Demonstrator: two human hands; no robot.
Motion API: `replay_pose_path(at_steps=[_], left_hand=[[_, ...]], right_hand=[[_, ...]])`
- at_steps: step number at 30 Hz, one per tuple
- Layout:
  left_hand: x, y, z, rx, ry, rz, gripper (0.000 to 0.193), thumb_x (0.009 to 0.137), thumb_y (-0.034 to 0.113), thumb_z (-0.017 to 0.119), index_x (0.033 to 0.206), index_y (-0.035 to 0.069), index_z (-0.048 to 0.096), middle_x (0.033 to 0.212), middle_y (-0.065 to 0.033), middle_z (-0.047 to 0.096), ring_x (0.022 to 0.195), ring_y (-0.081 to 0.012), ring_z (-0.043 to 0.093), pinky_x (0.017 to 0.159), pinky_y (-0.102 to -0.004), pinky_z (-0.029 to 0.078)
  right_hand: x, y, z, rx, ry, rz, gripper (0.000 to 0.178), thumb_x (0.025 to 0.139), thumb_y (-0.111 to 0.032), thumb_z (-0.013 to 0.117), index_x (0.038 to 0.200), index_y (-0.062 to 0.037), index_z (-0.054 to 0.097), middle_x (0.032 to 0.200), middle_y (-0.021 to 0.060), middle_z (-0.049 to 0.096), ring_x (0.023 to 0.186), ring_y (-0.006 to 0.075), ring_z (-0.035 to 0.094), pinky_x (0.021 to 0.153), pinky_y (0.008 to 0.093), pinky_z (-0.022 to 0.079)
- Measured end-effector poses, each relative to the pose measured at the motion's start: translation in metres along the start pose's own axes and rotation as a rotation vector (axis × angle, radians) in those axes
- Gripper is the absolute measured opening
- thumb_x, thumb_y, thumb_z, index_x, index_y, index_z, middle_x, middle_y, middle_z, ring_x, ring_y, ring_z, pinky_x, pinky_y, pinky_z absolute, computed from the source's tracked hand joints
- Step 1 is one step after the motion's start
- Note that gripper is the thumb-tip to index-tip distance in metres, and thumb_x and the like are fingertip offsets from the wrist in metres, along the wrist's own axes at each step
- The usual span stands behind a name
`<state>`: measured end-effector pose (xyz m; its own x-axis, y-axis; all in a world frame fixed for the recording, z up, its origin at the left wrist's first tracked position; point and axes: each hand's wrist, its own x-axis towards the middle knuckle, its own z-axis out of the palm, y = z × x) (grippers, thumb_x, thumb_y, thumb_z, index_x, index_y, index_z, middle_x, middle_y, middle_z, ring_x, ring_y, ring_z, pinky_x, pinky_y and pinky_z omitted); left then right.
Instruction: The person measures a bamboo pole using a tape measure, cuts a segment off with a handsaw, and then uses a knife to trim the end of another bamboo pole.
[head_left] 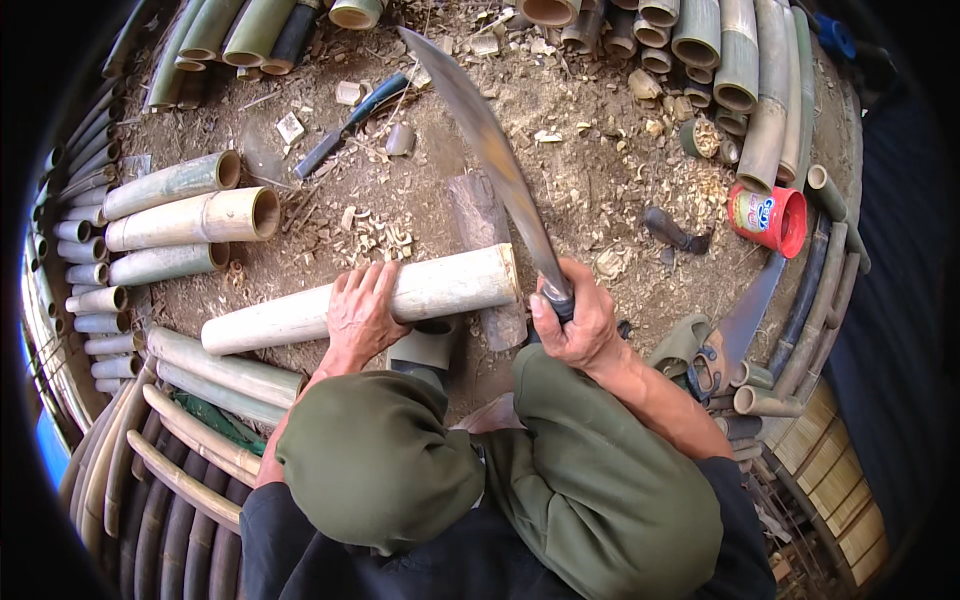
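Note:
A pale, scraped bamboo section [450,285] lies across in front of my knees, its right end resting on a short wooden block [485,225]. My left hand [364,305] is wrapped over the middle of the bamboo from above. In my right hand [578,318] is the dark handle of a long curved machete [500,155]. Its broad blade points up and away, a little blurred, with the tip at the top of the view. The blade stands close beside the bamboo's right end; I cannot tell whether they touch.
Cut bamboo tubes [195,220] lie at the left, with more tubes [735,55] at the far right. A handsaw [742,320], a red tub [768,220] and a dark-handled tool [675,230] are on the right. A blue-and-black tool [352,122] lies among wood chips ahead.

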<state>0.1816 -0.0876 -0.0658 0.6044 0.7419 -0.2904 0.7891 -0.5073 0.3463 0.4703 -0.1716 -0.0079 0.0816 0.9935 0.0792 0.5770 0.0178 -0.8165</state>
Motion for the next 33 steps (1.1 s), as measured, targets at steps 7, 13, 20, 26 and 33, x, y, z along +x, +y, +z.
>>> replay_pose_path(at_steps=[7, 13, 20, 26, 33], left_hand=[[-0.012, 0.004, 0.007, 0.018, 0.028, 0.027, 0.091, 0.056, 0.032, 0.089, 0.135, 0.008, 0.049, 0.121, -0.0111, 0.058, 0.114, -0.0300, 0.055, 0.100, -0.0449, 0.041], [0.025, -0.012, -0.023, -0.036, -0.381, -0.009, 0.092, 0.053, 0.038, 0.088, 0.133, 0.008, 0.053, 0.119, -0.0151, 0.055, 0.115, -0.0363, 0.054, 0.106, -0.0483, 0.040], [0.020, -0.012, -0.013, -0.124, -0.344, -0.070, 0.085, 0.052, 0.033, 0.087, 0.127, 0.009, 0.056, 0.114, -0.0149, 0.059, 0.109, -0.0344, 0.059, 0.096, -0.0449, 0.049], [0.025, -0.018, -0.010, -0.127, -0.307, -0.026, 0.082, 0.053, 0.033, 0.086, 0.125, 0.009, 0.055, 0.107, -0.0146, 0.064, 0.102, -0.0335, 0.063, 0.093, -0.0444, 0.050], [0.008, -0.008, -0.006, -0.062, -0.161, 0.000, 0.080, 0.053, 0.032, 0.086, 0.122, 0.007, 0.054, 0.106, -0.0119, 0.062, 0.106, -0.0310, 0.060, 0.094, -0.0448, 0.048]], right_hand=[[-0.014, 0.037, 0.005, -0.216, -0.356, 0.413, 0.032, 0.094, -0.025, 0.062, 0.111, -0.0006, 0.050, 0.080, 0.0271, 0.066, 0.070, 0.0469, 0.066, 0.061, 0.0510, 0.053], [-0.019, 0.025, 0.000, -0.133, -0.238, 0.340, 0.037, 0.095, -0.027, 0.063, 0.117, 0.0002, 0.052, 0.090, 0.0276, 0.066, 0.075, 0.0456, 0.067, 0.064, 0.0496, 0.054], [-0.013, 0.007, 0.007, -0.181, -0.104, 0.049, 0.033, 0.095, -0.023, 0.062, 0.110, 0.0045, 0.053, 0.083, 0.0246, 0.066, 0.067, 0.0362, 0.070, 0.058, 0.0436, 0.055], [-0.012, 0.012, 0.001, -0.080, -0.212, 0.297, 0.032, 0.092, -0.019, 0.065, 0.114, 0.0000, 0.051, 0.083, 0.0263, 0.064, 0.071, 0.0460, 0.067, 0.062, 0.0487, 0.054], [-0.020, 0.034, 0.009, -0.384, -0.459, 0.405, 0.033, 0.095, -0.021, 0.062, 0.112, 0.0045, 0.051, 0.080, 0.0255, 0.065, 0.069, 0.0392, 0.070, 0.057, 0.0435, 0.055]])
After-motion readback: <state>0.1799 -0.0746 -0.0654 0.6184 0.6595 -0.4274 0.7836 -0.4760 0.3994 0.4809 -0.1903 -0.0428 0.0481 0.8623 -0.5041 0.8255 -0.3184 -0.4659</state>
